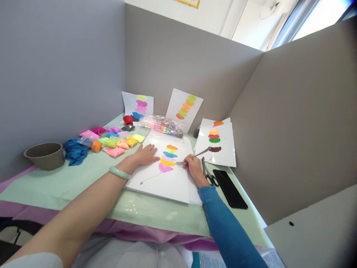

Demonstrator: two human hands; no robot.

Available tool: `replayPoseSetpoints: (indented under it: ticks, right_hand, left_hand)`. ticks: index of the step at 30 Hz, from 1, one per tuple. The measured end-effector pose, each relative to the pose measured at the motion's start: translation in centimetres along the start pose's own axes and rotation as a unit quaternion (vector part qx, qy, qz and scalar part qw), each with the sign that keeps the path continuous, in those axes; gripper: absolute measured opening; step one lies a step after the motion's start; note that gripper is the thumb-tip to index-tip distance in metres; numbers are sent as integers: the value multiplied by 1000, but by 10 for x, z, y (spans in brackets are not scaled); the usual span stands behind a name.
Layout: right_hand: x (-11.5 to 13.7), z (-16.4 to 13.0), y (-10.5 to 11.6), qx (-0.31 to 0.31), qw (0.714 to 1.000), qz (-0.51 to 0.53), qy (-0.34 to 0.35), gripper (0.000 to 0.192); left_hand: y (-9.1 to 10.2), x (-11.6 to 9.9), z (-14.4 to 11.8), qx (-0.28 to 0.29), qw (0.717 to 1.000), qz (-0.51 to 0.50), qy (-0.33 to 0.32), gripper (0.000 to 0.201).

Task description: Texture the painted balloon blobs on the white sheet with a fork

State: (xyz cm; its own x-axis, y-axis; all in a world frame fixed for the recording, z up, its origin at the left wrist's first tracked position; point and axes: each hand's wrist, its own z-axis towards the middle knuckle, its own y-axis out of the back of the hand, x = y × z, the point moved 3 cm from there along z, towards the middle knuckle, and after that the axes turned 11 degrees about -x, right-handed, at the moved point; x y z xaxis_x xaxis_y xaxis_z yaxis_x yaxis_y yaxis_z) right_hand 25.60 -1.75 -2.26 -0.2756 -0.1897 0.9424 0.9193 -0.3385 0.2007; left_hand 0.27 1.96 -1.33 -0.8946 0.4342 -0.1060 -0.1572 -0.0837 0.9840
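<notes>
Head view: left hand [145, 154] flat, fingers spread, pressing white sheet [161, 178]. Right hand [193, 166] clenched round fork [192, 156], tines touching yellow clay patch [167, 162] between both hands. Scissors [208, 174], black phone [229, 188] just right of right hand. Clay packets [117, 141] beyond left hand.

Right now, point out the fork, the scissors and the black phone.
fork [181, 163], head view, on its tines
scissors [211, 178], head view, on its handle loops
black phone [230, 189], head view, middle of its screen
</notes>
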Motion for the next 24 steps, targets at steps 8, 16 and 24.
replayPoseSetpoints:
  ticks: [8,16,24]
  right_hand:
    - [0,0,-1,0,1000,-6,1,15]
    - [2,-1,-2,3,1000,-21,14,16]
    - [-3,3,0,-3,1000,12,-19,14]
  left_hand:
    - [-2,2,1,-5,1000,-3,-5,62]
    - [1,-1,-1,2,1000,-2,1,64]
    - [0,1,0,0,1000,-8,0,64]
